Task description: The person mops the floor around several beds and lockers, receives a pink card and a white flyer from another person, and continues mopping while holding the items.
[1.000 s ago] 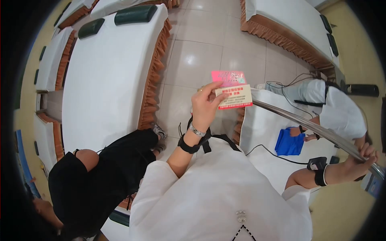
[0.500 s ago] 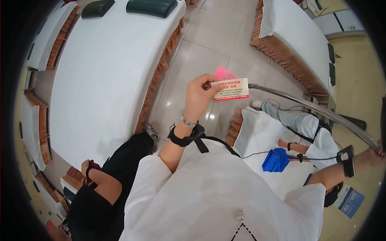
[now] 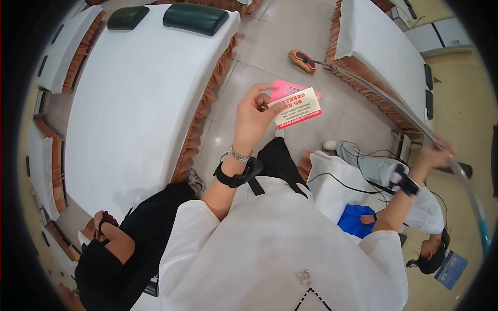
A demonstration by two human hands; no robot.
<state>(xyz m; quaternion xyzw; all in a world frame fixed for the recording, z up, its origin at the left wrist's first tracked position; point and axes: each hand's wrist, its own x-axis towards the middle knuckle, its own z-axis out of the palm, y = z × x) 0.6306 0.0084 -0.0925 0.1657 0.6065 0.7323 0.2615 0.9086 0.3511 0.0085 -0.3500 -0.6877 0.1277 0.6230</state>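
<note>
i see the cards pinched in my left hand, thumb on the near edge, fingers curled behind; a cream card with red print lies over a pink one. they hang above the floor, just right of the big white bed, which i use as landmark. half a second ago the cards sat level; now the cream one tilts, its right end lower, and more pink shows at the top.

my right hand is closed round the mop pole, far right of the bed. earlier it gripped the pole low at the frame edge with the pole nearly level; now the hand is raised, blurred, and the pole runs steeply up to the mop head, which has come into view on the floor right of the bed's top corner.

beyond the pole a second bed lies right of the landmark. a person in white crouches by a white sheet and a blue cloth, right of the bed's lower end. a person in black bends at its lower edge, a bit further down than before.
</note>
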